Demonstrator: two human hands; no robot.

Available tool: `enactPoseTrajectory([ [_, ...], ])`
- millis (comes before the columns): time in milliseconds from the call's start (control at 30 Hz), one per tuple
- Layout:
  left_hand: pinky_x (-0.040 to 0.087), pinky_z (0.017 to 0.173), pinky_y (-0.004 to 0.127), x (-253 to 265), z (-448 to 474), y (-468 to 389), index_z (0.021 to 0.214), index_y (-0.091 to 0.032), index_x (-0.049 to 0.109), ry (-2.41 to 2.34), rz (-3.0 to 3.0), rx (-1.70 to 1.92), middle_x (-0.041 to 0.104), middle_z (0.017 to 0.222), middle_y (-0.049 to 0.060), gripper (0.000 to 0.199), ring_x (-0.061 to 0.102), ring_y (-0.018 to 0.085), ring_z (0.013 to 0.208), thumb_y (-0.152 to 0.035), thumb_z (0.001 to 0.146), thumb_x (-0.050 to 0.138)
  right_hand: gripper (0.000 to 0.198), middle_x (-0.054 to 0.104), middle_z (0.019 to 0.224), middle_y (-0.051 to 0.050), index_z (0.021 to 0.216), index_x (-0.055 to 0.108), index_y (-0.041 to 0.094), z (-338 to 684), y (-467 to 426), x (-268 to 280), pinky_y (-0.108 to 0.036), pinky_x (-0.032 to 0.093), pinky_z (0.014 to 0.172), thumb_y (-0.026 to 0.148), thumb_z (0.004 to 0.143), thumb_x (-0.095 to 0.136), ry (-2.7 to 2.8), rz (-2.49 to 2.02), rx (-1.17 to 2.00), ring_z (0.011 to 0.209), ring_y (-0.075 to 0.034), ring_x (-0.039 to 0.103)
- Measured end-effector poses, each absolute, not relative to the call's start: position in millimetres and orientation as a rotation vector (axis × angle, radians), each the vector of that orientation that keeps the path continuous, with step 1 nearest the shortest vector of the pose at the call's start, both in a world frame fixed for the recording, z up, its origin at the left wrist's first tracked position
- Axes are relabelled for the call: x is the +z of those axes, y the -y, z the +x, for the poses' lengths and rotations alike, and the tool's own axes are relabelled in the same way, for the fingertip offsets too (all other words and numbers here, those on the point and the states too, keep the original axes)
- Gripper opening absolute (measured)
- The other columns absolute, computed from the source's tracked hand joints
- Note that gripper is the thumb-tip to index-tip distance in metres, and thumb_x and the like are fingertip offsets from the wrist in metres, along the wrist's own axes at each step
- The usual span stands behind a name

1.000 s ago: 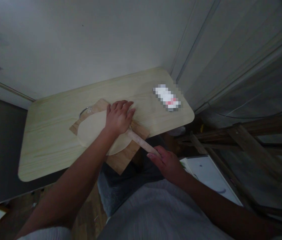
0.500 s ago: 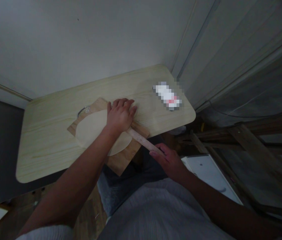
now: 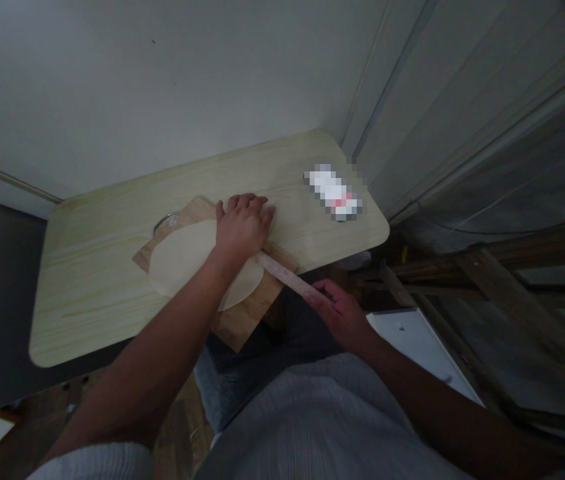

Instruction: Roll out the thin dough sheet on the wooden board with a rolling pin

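Note:
A thin round sheet of pale dough (image 3: 182,257) lies on a wooden cutting board (image 3: 242,325), which has a metal ring handle (image 3: 165,222) at its far left side. Across the dough's right part runs a slim wooden rolling pin (image 3: 286,275). My left hand (image 3: 243,225) rests palm down over the pin's far end, fingers stretched out and apart; that end is hidden beneath it. The near end, past the board's edge, is held by my right hand (image 3: 341,313), its fingers closed around the wood. My left forearm covers part of the dough.
The board sits on a light wood-grain table (image 3: 92,267) against a wall, its near corner overhanging the front edge. A blurred-out white and pink object (image 3: 333,192) lies at the table's right end. Wooden planks (image 3: 502,287) and a white panel (image 3: 419,347) are to the lower right.
My right hand and the near end of the rolling pin have shifted slightly right and away from me. My left hand stays nearly in place on the pin; dough and board look the same.

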State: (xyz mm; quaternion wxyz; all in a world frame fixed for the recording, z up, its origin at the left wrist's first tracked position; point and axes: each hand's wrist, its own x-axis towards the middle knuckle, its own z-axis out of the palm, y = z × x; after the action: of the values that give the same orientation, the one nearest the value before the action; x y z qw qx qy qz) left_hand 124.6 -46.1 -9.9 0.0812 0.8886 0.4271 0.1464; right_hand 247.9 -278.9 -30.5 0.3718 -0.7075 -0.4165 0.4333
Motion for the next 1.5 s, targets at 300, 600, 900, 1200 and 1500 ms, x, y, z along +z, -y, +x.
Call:
enactPoseTrajectory([
  [300,0.029,0.111,0.063,-7,133,43,0.122,-0.028,0.063,-1.287,2.643,0.455,0.062,0.133,0.011,0.044,0.049,0.035,0.127,-0.050,0.102,0.031,0.039,0.063,0.071,0.001,0.099,0.063,0.020,253,275,-31,-0.026,0.037,0.056,0.058,0.092,0.058,0.979,-1.796,1.087,0.061,-0.014,0.052],
  [600,0.029,0.110,0.060,-4,142,41,0.121,-0.025,0.064,-1.314,2.605,0.463,0.061,0.129,0.014,0.048,0.050,0.035,0.125,-0.052,0.101,0.029,0.041,0.058,0.064,0.002,0.097,0.061,0.021,259,272,-33,-0.024,0.034,0.049,0.061,0.089,0.060,0.910,-1.787,1.079,0.054,-0.013,0.048],
  [900,0.030,0.109,0.061,-8,155,35,0.117,-0.024,0.065,-1.365,2.630,0.491,0.064,0.124,0.014,0.046,0.053,0.035,0.122,-0.052,0.101,0.033,0.045,0.058,0.059,0.002,0.094,0.062,0.020,265,267,-38,-0.024,0.035,0.047,0.064,0.088,0.058,0.849,-1.809,1.067,0.050,-0.013,0.049],
  [1200,0.026,0.110,0.063,-12,175,22,0.112,-0.018,0.066,-1.378,2.625,0.493,0.065,0.123,0.018,0.047,0.054,0.036,0.121,-0.052,0.100,0.036,0.038,0.067,0.076,-0.001,0.094,0.068,0.019,272,253,-30,-0.026,0.041,0.059,0.056,0.083,0.067,1.065,-1.875,1.045,0.067,-0.016,0.059],
  [1500,0.037,0.111,0.047,12,114,85,0.133,-0.021,0.052,-1.450,2.403,0.994,0.062,0.133,0.014,0.044,0.053,0.026,0.128,-0.049,0.101,0.037,0.041,0.055,0.066,0.002,0.094,0.066,0.018,275,261,-31,-0.025,0.037,0.056,0.058,0.090,0.057,1.093,-1.797,1.026,0.060,-0.014,0.050],
])
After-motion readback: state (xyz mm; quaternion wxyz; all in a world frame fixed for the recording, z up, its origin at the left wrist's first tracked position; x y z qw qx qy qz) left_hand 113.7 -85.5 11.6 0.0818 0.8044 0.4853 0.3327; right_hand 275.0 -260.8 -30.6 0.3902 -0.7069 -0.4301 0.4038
